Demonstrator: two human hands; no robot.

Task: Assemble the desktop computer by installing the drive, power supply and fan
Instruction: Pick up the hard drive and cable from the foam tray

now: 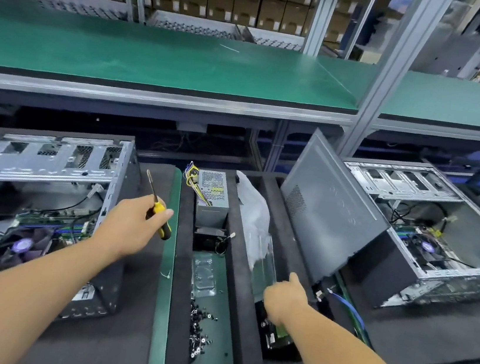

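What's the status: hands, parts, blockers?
Left hand grips screwdriver. Right hand reaches into tray slot. Power supply in tray, not installed. Plastic bag beside it.

Open case (44, 185) on your left, foam tray (248, 291) centre, second case (428, 236) right. In the tray: power supply (213, 196) at back, fan (209, 237) before it, screws (199, 333) nearest you.

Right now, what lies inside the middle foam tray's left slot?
Inside the foam tray: power supply, black fan, bagged drive, loose screws. Anything beneath them is hidden.
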